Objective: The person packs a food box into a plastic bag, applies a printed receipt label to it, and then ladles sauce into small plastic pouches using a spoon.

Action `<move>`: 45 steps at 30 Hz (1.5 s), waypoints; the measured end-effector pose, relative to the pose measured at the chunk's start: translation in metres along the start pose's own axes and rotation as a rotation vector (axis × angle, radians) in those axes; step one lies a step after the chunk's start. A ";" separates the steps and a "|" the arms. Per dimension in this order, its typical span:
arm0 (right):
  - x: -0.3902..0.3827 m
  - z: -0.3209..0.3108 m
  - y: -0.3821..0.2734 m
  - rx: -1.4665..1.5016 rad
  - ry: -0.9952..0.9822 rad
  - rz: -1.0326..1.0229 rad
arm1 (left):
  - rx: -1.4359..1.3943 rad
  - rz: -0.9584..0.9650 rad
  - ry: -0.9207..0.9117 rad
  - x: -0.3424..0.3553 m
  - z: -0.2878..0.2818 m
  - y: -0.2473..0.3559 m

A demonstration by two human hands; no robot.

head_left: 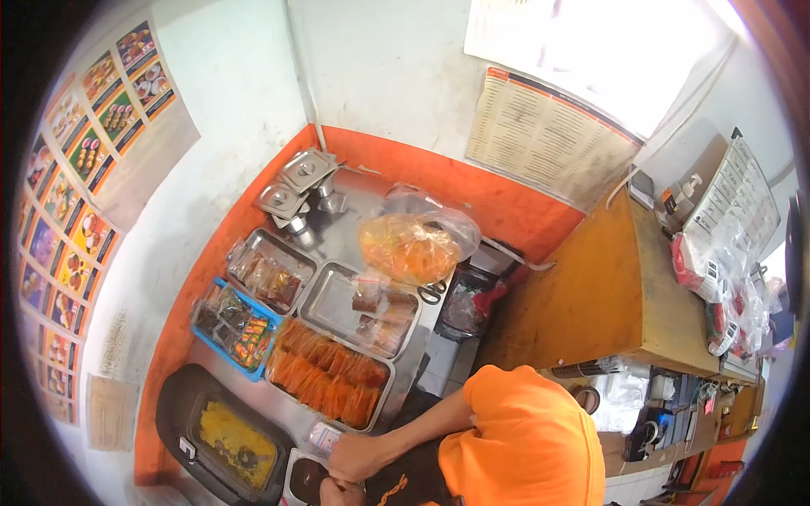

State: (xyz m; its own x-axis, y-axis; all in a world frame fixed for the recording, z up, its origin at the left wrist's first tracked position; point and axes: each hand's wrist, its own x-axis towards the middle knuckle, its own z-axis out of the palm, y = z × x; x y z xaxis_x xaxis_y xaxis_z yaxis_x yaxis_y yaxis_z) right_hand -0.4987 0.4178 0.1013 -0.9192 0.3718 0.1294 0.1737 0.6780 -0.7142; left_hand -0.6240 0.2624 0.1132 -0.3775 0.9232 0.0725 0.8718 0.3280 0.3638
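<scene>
My right hand comes in from the orange-sleeved arm at lower right, fingers curled down and closed. Just below it my left hand, partly cut by the lower edge, is closed against it. Whatever lies between the fingers is hidden. A small clear packet with pink print is beside the right hand's knuckles; I cannot tell whether it is gripped. Left of the hands is a small metal container of dark brown sauce. Above them, a metal tray holds rows of clear packets of orange sauce.
A black lidded container holds yellow food. A blue basket and a metal tray hold packets. Another tray holds brown packets. Beyond are a bulging plastic bag, black scissors and steel lidded pots. A wooden cabinet stands right.
</scene>
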 end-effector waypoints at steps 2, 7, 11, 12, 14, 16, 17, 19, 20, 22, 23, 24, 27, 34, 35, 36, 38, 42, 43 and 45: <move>0.000 -0.002 -0.004 0.008 -0.032 0.061 | -0.039 -0.067 0.070 0.001 0.000 0.000; 0.010 -0.008 -0.005 0.132 0.003 0.011 | -0.176 -0.141 0.228 0.010 -0.017 0.011; 0.018 -0.010 -0.010 -0.080 -0.139 0.019 | -0.239 -0.069 0.280 0.017 -0.039 0.023; 0.018 -0.011 -0.012 -0.274 -0.230 0.021 | -0.241 -0.070 0.281 0.019 -0.043 0.026; 0.017 -0.014 -0.021 -0.239 -0.083 0.039 | -0.137 -0.023 0.293 0.021 -0.047 0.029; 0.015 -0.019 -0.026 -0.252 0.072 0.080 | -0.255 -0.162 0.306 0.021 -0.049 0.026; 0.013 -0.022 -0.026 -0.223 0.042 -0.034 | -0.370 -0.307 0.318 0.018 -0.049 0.023; 0.011 -0.026 -0.026 -0.193 0.007 -0.146 | -0.505 -0.408 0.248 0.015 -0.054 0.010; 0.011 -0.027 -0.025 -0.255 -0.035 -0.253 | -0.638 -0.505 0.177 0.013 -0.055 0.004; 0.013 -0.029 -0.024 -0.315 -0.083 -0.367 | -0.727 -0.566 0.158 0.007 -0.061 -0.007; 0.014 -0.029 -0.024 -0.337 -0.109 -0.462 | -0.638 -0.427 0.142 0.006 -0.064 -0.013; 0.016 -0.029 -0.025 -0.349 -0.145 -0.568 | -0.546 -0.307 0.129 0.006 -0.066 -0.017; 0.020 -0.031 -0.030 -0.186 -0.268 -0.629 | -0.702 -0.496 -0.030 -0.001 -0.069 -0.025; 0.039 -0.054 -0.040 0.209 -0.318 -0.456 | -1.336 -0.238 0.039 -0.042 -0.059 -0.023; 0.044 -0.054 -0.044 0.192 -0.313 -0.500 | -1.291 -0.278 0.035 -0.046 -0.059 -0.023; 0.047 -0.054 -0.049 0.212 -0.364 -0.531 | -1.284 -0.290 0.062 -0.051 -0.058 -0.022; 0.052 -0.056 -0.057 0.250 -0.389 -0.500 | -1.333 -0.254 0.120 -0.059 -0.057 -0.022; 0.072 -0.040 -0.058 0.454 -0.394 -0.220 | -1.305 -0.350 0.286 -0.081 -0.055 -0.027; 0.085 -0.028 -0.053 0.348 -0.321 -0.216 | -1.259 -0.386 0.384 -0.088 -0.055 -0.031; 0.115 0.006 -0.041 0.128 -0.319 -0.279 | -1.224 -0.485 0.550 -0.101 -0.058 -0.038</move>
State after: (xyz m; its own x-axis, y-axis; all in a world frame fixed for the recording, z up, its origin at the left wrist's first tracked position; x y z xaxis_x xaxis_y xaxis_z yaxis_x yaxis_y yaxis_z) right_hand -0.6131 0.4290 0.1411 -0.9913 -0.0426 0.1248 -0.1234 0.6335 -0.7638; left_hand -0.6367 0.1451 0.1458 -0.8734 0.4847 -0.0472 -0.0843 -0.0551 0.9949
